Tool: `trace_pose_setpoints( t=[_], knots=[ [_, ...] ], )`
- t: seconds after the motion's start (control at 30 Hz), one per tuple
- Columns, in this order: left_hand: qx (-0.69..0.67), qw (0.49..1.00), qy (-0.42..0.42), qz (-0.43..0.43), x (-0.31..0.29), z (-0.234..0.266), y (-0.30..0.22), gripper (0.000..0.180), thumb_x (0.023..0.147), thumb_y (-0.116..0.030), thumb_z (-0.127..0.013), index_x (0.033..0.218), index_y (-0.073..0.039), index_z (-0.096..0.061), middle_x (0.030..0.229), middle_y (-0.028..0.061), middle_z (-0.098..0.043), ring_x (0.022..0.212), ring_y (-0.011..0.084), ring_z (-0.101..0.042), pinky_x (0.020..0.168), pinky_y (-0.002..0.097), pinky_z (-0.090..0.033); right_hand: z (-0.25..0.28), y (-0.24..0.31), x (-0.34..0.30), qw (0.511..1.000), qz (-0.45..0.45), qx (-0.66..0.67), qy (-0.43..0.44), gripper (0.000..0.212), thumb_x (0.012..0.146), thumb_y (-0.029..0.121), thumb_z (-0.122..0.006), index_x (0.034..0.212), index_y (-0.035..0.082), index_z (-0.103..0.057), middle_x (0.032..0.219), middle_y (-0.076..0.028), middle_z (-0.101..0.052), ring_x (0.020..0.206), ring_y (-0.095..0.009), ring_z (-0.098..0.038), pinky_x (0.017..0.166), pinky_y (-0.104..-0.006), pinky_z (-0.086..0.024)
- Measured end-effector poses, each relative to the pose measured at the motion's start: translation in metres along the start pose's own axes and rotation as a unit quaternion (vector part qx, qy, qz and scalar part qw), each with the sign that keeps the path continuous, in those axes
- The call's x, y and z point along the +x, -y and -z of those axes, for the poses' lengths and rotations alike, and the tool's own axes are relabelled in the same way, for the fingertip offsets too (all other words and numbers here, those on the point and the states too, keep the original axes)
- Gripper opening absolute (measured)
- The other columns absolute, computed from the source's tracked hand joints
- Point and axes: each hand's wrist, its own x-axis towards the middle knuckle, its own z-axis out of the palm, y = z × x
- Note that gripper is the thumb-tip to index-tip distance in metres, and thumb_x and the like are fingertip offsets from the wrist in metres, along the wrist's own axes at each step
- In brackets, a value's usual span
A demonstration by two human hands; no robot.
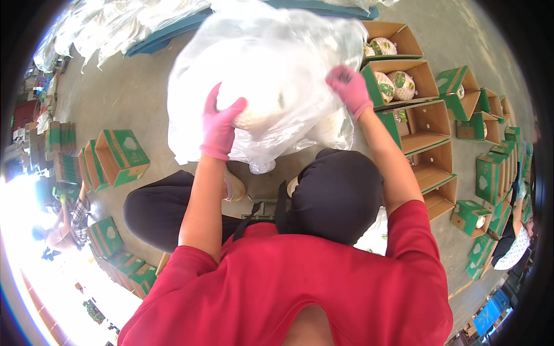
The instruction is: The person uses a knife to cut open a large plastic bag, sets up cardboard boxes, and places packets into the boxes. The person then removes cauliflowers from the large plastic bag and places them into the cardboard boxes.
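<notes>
A large clear plastic bag (202, 75), bright with glare, lies in front of my knees. Inside it, partly blurred, are pale round things in white netting, such as the one (257, 115) beside my left hand. My left hand (219, 127), in a pink glove, rests at the bag's near left part with thumb and fingers spread apart. At the bag's right side my right hand (350, 91), also pink-gloved, has its fingers curled in against the plastic. The film seems pinched there, though glare hides part of the grip.
Open cardboard boxes (427, 118) stand in a row on my right; some hold round netted things (402, 85) with green labels. More green boxes (122, 155) are at left and far right. A blue pallet (167, 36) lies beyond the bag. Other people (513, 248) work at both sides.
</notes>
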Motion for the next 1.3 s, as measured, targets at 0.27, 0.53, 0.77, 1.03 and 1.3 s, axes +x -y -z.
trace_pose_setpoints(
  t=[0.27, 0.53, 0.77, 1.03, 1.3],
  knots=[
    [0.339, 0.938, -0.067, -0.037, 0.026, 0.03, 0.001, 0.044, 0.084, -0.014, -0.072, 0.125, -0.004, -0.058, 0.118, 0.0085, -0.06, 0.107, 0.0241, -0.059, 0.087, 0.0361, -0.051, 0.007, 0.054, -0.04, 0.853, 0.01, -0.522, -0.006, 0.038, 0.081, 0.026, -0.073, 0.115, 0.012, -0.065, 0.112, -0.012, -0.065, 0.098, -0.028, -0.063, 0.09, -0.0368, -0.049],
    [0.569, 0.793, 0.174, -0.133, 0.112, 0.007, 0.101, 0.055, 0.084, -0.031, -0.074, 0.134, -0.016, -0.058, 0.138, 0.0119, -0.053, 0.123, 0.0296, -0.053, 0.106, 0.0371, -0.042, -0.037, 0.154, 0.079, 0.938, 0.132, -0.114, 0.298, 0.036, 0.083, 0.015, -0.063, 0.118, 0.006, -0.067, 0.115, -0.007, -0.068, 0.104, -0.018, -0.063, 0.093, -0.0319, -0.049],
    [0.532, 0.77, 0.335, 0.112, -0.012, -0.021, 0.18, 0.063, 0.088, -0.034, -0.066, 0.143, -0.011, -0.045, 0.151, 0.012, -0.041, 0.139, 0.0298, -0.038, 0.115, 0.0362, -0.031, -0.095, 0.073, 0.152, 0.774, 0.024, -0.484, 0.407, 0.041, 0.079, 0.007, -0.054, 0.117, 0.009, -0.069, 0.118, -0.009, -0.068, 0.106, -0.023, -0.063, 0.096, -0.035, -0.048],
    [0.339, 0.938, 0.049, -0.045, 0.067, -0.017, 0.141, 0.023, 0.092, -0.009, -0.06, 0.114, -0.002, -0.061, 0.099, 0.0094, -0.066, 0.071, 0.0156, -0.06, 0.068, 0.028, -0.051, -0.033, -0.019, 0.161, 0.968, -0.041, -0.149, 0.199, 0.058, 0.083, 0.028, -0.071, 0.133, 0.004, -0.053, 0.13, -0.015, -0.058, 0.112, -0.022, -0.06, 0.098, -0.0308, -0.046],
    [-0.113, 0.93, 0.207, 0.283, 0.165, -0.031, 0.144, 0.056, 0.097, -0.035, -0.056, 0.144, -0.008, -0.041, 0.14, 0.0096, -0.05, 0.119, 0.0249, -0.054, 0.097, 0.0394, -0.047, 0.004, -0.041, 0.101, 0.966, -0.027, -0.04, 0.254, 0.085, 0.075, 0.021, -0.079, 0.147, 0.004, -0.037, 0.146, -0.014, -0.044, 0.13, -0.021, -0.044, 0.106, -0.0326, -0.039]
  ],
)
